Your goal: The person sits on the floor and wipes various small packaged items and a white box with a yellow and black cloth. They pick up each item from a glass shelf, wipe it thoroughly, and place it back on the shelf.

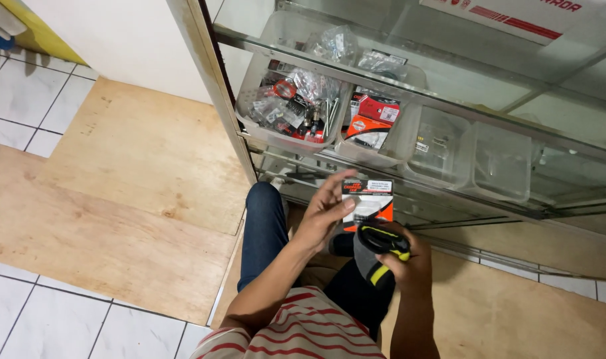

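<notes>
The left hand (323,211) is holding a flat packet (367,203) by its left edge, fingers stretched along the face and the thumb behind; the grip is pinching, not clenched. The packet is standing upright in front of the glass case (449,100), just above the person's knee, its long axis running up and down in the view and its printed face turning toward the camera. Its card is black at the top, white with small print on the right, orange along the bottom, with a clear blister in the middle.

The right hand (403,262) is wrapping around a black and yellow scanner (381,242), fingers closing fully on its grip. The scanner's head is pointing up and left, toward the packet's lower edge, just below it and nearly touching.

On the shelf behind, a clear bin (290,106) is holding small bagged parts with red and black labels. Beside it to the right, a second bin (373,119) is carrying red and white carded packs. Further right, two clear tubs (476,159) are sitting side by side. A white box with red stripes (516,16) is lying on top of the case.
</notes>
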